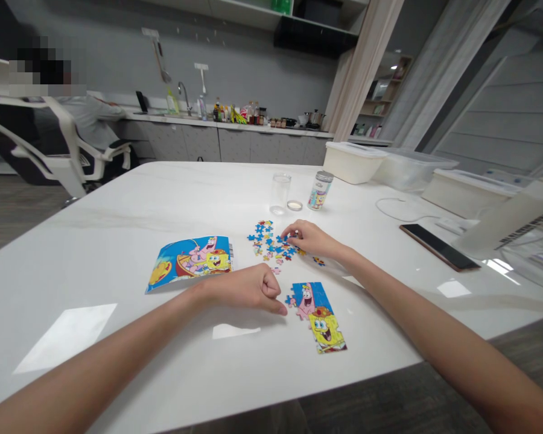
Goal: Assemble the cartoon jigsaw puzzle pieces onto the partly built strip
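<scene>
My right hand (312, 238) reaches over a pile of loose jigsaw pieces (265, 236). Its fingers are bent downward and look slightly apart, with the tips at the pieces; no piece shows clearly gripped. My left hand (251, 286) is curled into a fist, its thumb stretched toward the left edge of a partly joined jigsaw puzzle (323, 322). Nothing shows in that fist. Joined pieces form a pink starfish and a yellow sponge character on blue. Left of my left hand lies a slightly curled picture sheet (194, 259) with the same characters, partly covered by my forearm.
Behind the pieces stand a clear jar (280, 193), a metal lid (294, 205) and a printed canister (320, 190). On the right are a phone (438, 247), a cable and plastic boxes (353, 163). Across the table, a person sits in a white chair (67, 138) near the kitchen counter.
</scene>
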`<act>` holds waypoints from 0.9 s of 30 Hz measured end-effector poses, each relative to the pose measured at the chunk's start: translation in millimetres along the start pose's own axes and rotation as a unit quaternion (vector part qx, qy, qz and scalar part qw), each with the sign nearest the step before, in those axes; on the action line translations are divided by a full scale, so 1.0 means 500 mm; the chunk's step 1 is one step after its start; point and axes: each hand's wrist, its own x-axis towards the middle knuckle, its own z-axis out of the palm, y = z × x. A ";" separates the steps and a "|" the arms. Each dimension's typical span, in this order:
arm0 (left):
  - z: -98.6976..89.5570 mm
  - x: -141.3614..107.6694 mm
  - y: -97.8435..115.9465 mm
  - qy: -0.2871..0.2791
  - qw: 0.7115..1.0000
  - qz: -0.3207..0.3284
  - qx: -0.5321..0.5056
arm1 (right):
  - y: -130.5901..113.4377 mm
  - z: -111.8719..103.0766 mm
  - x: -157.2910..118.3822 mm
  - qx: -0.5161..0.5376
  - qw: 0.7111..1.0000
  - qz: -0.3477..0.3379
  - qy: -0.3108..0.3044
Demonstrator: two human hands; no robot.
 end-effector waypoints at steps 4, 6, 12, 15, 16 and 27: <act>-0.004 -0.009 0.005 0.018 0.997 0.006 0.070 | -0.011 -0.018 -0.006 0.042 0.999 -0.024 0.021; -0.009 -0.014 0.007 0.022 0.992 0.022 0.125 | -0.024 -0.031 -0.013 0.111 0.993 -0.024 -0.012; -0.021 -0.017 0.010 -0.002 0.972 0.073 0.221 | -0.073 -0.054 -0.039 0.303 0.916 0.072 -0.253; -0.018 -0.017 0.012 -0.004 0.969 0.079 0.235 | -0.085 -0.056 -0.045 0.285 0.919 0.079 -0.263; -0.016 -0.017 0.012 -0.002 0.968 0.080 0.239 | -0.087 -0.056 -0.046 0.276 0.922 0.077 -0.261; -0.011 -0.017 0.012 0.004 0.961 0.089 0.263 | -0.089 -0.060 -0.047 0.217 0.937 0.032 -0.270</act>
